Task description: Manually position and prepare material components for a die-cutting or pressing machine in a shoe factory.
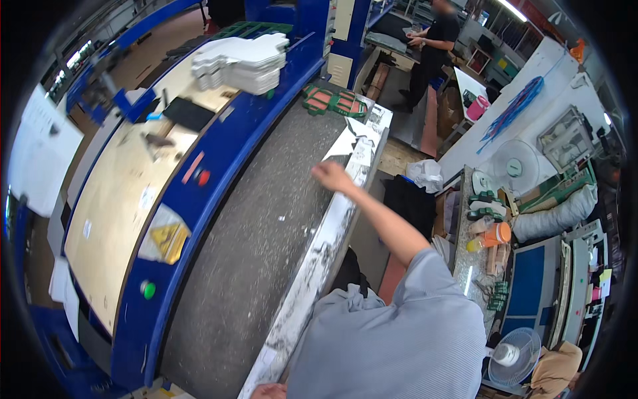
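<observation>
My right hand (pixel 331 177) is over the near side of a grey-black speckled machine bed (pixel 266 219), its fingers closed. What they hold, if anything, is too small to make out. Close beyond the hand, white cut scraps (pixel 359 154) lie on the worn white edge strip (pixel 312 249). Farther along the bed sits a green-framed cutting die (pixel 334 101) with reddish inner pads. My left hand (pixel 269 392) shows only in part at the lower border, by the near end of the strip; its fingers are mostly hidden.
A blue machine beam (pixel 219 166) runs along the bed's left side, with a green button (pixel 147 289) and a red one (pixel 201 177). Stacked white cut pieces (pixel 242 63) stand behind it. A person (pixel 435 46) stands at the back. At right are a cluttered bench (pixel 465 266) and fans (pixel 515 356).
</observation>
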`<state>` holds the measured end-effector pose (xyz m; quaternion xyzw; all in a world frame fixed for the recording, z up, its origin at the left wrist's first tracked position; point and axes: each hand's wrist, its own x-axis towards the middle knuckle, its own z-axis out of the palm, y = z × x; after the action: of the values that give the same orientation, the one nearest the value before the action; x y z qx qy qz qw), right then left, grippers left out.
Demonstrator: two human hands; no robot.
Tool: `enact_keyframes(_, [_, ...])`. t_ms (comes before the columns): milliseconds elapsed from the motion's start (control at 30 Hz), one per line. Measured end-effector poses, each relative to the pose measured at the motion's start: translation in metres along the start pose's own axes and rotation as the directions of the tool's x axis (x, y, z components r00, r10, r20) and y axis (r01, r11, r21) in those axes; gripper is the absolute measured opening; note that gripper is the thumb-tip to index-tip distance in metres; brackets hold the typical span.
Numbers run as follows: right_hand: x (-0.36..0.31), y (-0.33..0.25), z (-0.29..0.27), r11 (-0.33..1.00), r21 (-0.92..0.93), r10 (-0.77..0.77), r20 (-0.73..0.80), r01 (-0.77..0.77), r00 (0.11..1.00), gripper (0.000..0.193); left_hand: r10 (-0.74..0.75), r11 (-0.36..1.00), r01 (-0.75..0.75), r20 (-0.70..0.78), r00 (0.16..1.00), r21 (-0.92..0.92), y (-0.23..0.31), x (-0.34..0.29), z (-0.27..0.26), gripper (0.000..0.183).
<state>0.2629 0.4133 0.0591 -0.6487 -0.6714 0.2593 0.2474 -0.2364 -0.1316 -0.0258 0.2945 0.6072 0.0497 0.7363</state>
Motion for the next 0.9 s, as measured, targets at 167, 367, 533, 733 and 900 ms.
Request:
enact_keyframes(167, [0.205,0.117,-0.064,0.898,-0.437,-0.124,-0.145,0.049,0.982,0.100,0.488,0.866,-0.456,-0.551,0.677,0.206,0.365,0.105,0.076,0.021])
enact_keyframes(367, [0.338,0.170,-0.084,0.760,-0.622,-0.082,0.196,0.189,0.977,0.127,0.906,0.300,-0.761,0.077,0.416,0.575,0.568,0.231,0.168,0.029])
enact_keyframes(533, [0.346,0.177,-0.114,0.757,-0.615,-0.018,0.319,0.221,0.948,0.118,0.552,0.833,-0.442,-0.429,0.715,0.334,0.531,0.221,0.148,0.025])
enact_keyframes(733, [0.269,0.157,-0.148,0.802,0.306,0.241,0.620,-0.513,0.747,0.057,0.230,0.826,-0.513,-0.692,0.685,-0.234,0.453,0.213,0.143,0.024])
enact_keyframes(900, [0.134,0.097,-0.100,-0.206,0.686,-0.178,0.675,-0.698,0.716,0.069,0.230,0.725,-0.564,-0.632,0.740,-0.396,0.456,0.231,0.154,0.027])
